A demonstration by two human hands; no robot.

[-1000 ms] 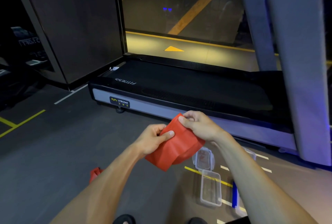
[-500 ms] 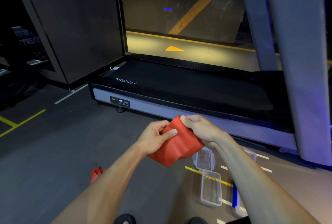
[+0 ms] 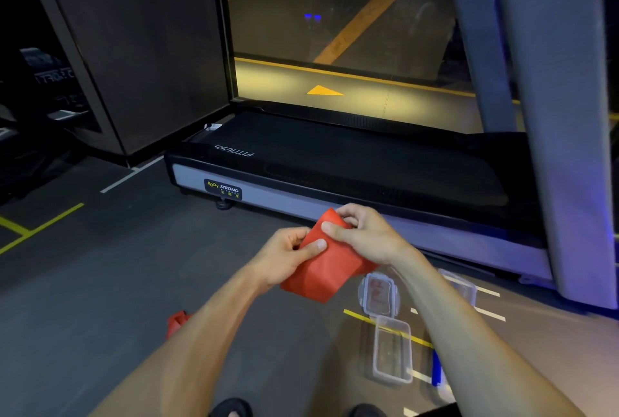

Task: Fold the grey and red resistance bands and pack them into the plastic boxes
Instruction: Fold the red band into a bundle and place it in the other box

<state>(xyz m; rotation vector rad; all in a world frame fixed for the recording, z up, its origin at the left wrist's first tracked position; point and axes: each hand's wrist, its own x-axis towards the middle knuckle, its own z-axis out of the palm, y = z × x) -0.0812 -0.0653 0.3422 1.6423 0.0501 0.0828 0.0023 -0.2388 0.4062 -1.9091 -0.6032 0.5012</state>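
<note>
A folded red resistance band (image 3: 326, 271) is held in front of me above the floor. My left hand (image 3: 284, 257) pinches its left edge with thumb on top. My right hand (image 3: 366, 235) grips its upper corner, fingers curled over the fold. On the floor below lie a clear plastic box (image 3: 392, 353), open and with nothing in it, and a clear lid (image 3: 379, 294) beside it. Another clear box (image 3: 460, 284) shows behind my right forearm. A second red band (image 3: 177, 323) lies on the floor, partly hidden by my left forearm. No grey band is visible.
A black treadmill (image 3: 335, 162) with a grey side rail runs across the floor just ahead; its grey upright (image 3: 552, 115) rises at the right. A dark panel (image 3: 134, 48) stands at the left. A blue object (image 3: 435, 368) lies by the open box. My feet show at the bottom edge.
The red band has been folded smaller and tighter. My right hand shifted its grip over the top corner, and both hands stayed at about the same spot.
</note>
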